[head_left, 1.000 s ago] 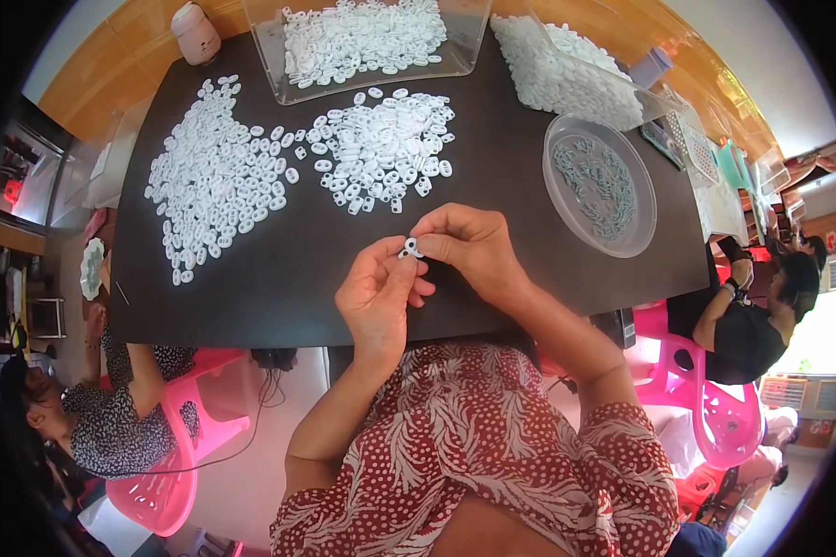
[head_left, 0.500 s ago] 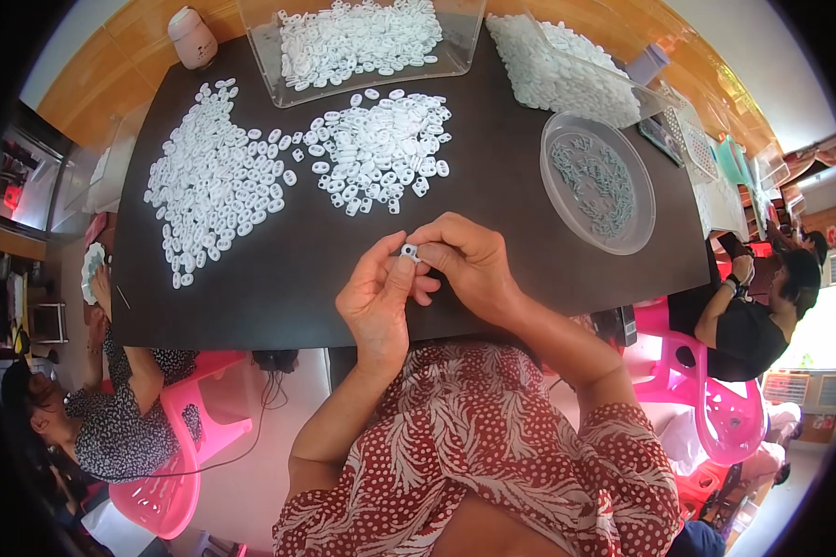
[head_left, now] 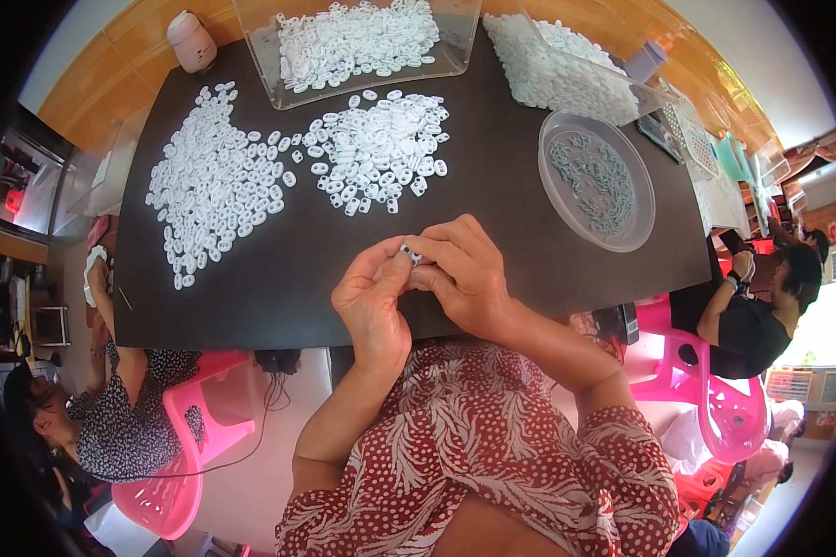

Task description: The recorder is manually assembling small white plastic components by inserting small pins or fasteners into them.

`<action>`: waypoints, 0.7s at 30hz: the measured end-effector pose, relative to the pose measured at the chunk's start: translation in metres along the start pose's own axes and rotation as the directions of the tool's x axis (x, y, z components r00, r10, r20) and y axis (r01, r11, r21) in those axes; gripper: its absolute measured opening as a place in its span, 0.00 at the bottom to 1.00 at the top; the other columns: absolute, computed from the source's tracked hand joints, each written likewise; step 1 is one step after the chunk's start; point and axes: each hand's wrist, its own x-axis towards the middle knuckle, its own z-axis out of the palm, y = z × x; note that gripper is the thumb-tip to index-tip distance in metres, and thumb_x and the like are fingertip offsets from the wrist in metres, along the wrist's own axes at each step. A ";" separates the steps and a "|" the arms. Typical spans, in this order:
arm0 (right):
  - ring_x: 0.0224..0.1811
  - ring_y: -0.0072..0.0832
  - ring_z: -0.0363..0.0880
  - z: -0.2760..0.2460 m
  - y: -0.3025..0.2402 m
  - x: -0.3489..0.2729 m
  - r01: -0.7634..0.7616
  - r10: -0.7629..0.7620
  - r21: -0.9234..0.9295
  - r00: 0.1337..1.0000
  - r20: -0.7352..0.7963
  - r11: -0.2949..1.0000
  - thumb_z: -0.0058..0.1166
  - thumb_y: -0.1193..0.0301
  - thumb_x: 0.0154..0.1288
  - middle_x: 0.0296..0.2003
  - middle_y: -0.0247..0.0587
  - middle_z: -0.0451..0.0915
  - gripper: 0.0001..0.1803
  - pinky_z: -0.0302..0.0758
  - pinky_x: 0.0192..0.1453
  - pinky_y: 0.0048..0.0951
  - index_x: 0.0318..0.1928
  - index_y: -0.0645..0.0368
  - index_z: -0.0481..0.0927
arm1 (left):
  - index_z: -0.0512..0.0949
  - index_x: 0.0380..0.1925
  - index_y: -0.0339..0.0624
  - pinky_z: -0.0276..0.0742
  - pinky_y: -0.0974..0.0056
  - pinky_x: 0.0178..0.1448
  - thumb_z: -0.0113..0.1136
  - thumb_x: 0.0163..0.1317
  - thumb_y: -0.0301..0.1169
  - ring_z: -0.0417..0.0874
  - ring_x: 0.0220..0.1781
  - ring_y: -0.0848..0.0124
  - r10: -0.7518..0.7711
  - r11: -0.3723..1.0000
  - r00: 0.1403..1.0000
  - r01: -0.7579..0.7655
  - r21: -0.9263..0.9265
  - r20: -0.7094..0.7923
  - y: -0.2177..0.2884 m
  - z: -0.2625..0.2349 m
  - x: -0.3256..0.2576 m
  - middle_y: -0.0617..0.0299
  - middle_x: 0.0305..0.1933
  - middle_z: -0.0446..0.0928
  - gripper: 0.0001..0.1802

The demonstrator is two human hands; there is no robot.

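Close to the table's near edge, a small white plastic piece (head_left: 412, 252) with dark holes is pinched between the thumb and forefinger of my left hand (head_left: 373, 304). My right hand (head_left: 466, 277) is closed against the same piece from the other side, its fingers covering much of it. Beyond my hands lies a middle heap of white two-holed plastic pieces (head_left: 385, 139). A larger heap of similar oval pieces (head_left: 215, 181) spreads to the left. On the right, a round clear dish (head_left: 554, 186) holds many small grey-green parts (head_left: 613, 176).
A clear bin (head_left: 457, 51) of white pieces stands at the back of the dark table (head_left: 279, 288). Another clear bin (head_left: 643, 107) of them is at the back right, near a phone (head_left: 659, 137). A pink-white bottle (head_left: 192, 42) stands back left. People sit at both sides.
My right hand has turned, and its fingers now reach further over the piece, hiding more of it. My left hand keeps its pinch nearly in place.
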 end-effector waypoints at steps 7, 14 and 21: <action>0.32 0.37 0.72 0.004 -0.002 -0.004 -0.059 0.062 0.052 0.997 -0.048 0.997 0.60 0.81 0.44 0.33 0.44 0.76 0.16 0.71 0.33 0.32 0.38 0.63 0.79 | 0.76 0.41 0.26 0.77 0.71 0.37 0.53 0.62 0.20 0.80 0.30 0.73 0.012 1.000 0.999 -0.013 -0.023 -0.034 0.004 0.004 -0.002 0.54 0.35 0.80 0.09; 0.30 0.36 0.72 0.002 0.002 -0.005 -0.012 0.013 0.023 0.997 -0.071 1.000 0.62 0.81 0.44 0.32 0.43 0.77 0.16 0.71 0.32 0.31 0.38 0.65 0.78 | 0.76 0.44 0.27 0.76 0.71 0.40 0.54 0.63 0.23 0.79 0.32 0.74 0.023 0.999 0.991 -0.028 0.034 0.130 0.000 -0.009 0.002 0.56 0.36 0.80 0.12; 0.30 0.36 0.72 0.004 0.000 -0.006 0.000 0.006 0.086 0.998 -0.067 0.996 0.62 0.81 0.43 0.32 0.44 0.77 0.17 0.71 0.31 0.31 0.39 0.67 0.78 | 0.76 0.46 0.28 0.72 0.74 0.42 0.56 0.63 0.23 0.75 0.36 0.77 0.130 0.987 0.980 -0.142 0.072 0.152 -0.002 -0.012 0.001 0.59 0.38 0.78 0.13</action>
